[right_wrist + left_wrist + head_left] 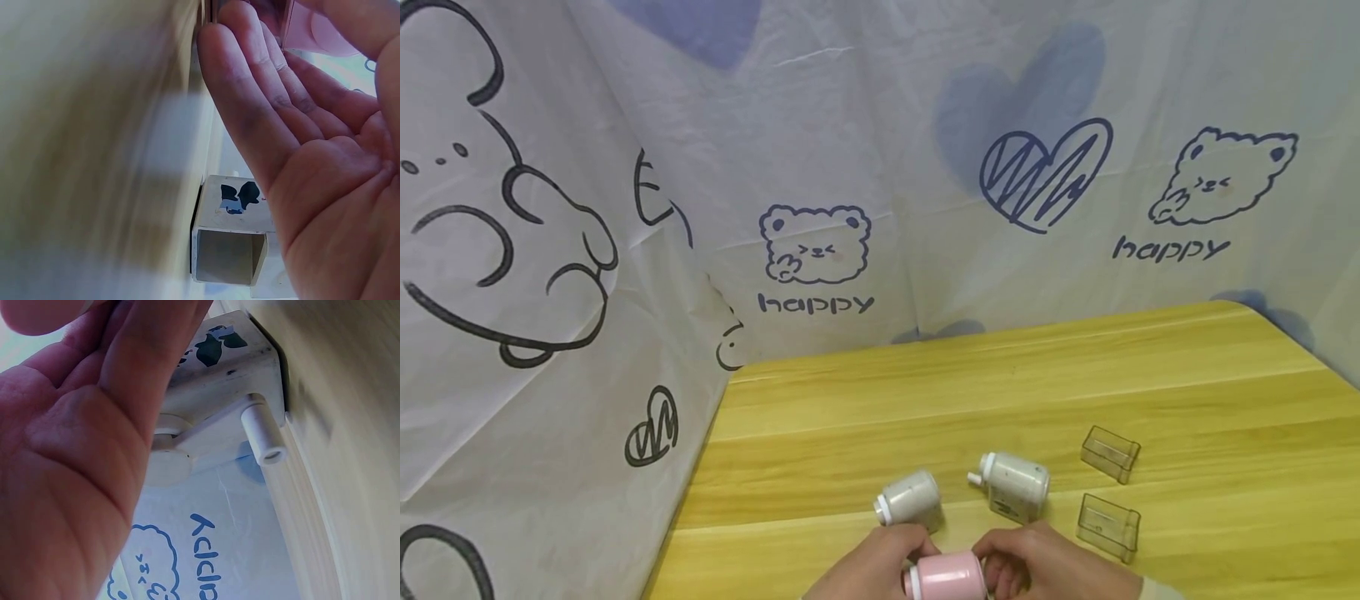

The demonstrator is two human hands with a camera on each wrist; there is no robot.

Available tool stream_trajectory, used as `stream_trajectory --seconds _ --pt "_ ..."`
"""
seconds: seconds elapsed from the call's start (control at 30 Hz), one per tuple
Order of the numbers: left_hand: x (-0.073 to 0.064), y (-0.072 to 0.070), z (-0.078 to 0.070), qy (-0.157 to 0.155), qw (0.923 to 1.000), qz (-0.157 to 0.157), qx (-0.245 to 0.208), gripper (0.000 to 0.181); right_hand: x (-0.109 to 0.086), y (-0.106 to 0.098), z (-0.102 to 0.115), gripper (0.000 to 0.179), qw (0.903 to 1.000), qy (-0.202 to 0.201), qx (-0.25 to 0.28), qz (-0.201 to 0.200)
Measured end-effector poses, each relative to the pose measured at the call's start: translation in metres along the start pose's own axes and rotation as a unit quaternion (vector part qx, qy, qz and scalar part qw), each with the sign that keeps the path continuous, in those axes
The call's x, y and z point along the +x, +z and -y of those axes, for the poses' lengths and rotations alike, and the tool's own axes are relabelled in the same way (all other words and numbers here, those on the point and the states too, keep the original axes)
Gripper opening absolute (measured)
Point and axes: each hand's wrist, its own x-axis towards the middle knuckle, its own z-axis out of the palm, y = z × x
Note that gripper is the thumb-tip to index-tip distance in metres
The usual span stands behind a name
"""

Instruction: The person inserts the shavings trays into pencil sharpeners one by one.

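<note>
Head view: left hand [880, 565] holds the pink sharpener [951, 577] at its left side; right hand [1048, 562] holds its right end, fingers curled. Just beyond left hand: first white sharpener [912, 497]. Just beyond right hand: second white sharpener [1018, 483]. To its right, on yellow table [1240, 400]: two clear trays [1107, 527].

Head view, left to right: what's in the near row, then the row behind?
Near: left hand → pink sharpener → right hand. Behind: left white sharpener → right white sharpener → two clear trays, one beyond the other.
</note>
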Motion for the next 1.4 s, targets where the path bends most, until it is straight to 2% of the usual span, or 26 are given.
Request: stream_trajectory --seconds 0.43,0.97,1.2,1.4 --pt "0.0006 -0.0005 0.001 0.013 0.9998 0.0 0.013 0.028 0.0001 0.001 0.0015 0.035 0.9999 0.013 0.004 -0.004" --pt "0.0004 0.0003 0.0009 0.008 0.9999 -0.001 0.008 0.027 0.0002 0.003 -0.0019 0.037 1.0 0.005 -0.002 -0.008" --pt "0.0003 0.0007 0.0008 0.003 1.0 0.0 0.004 0.028 0.0004 0.0046 -0.0009 0.037 0.9997 0.019 0.012 -0.009" --pt "0.0004 0.0002 0.0011 0.012 0.9998 0.0 0.018 0.027 0.0004 0.0045 -0.0017 0.038 0.9998 0.016 0.01 -0.01"
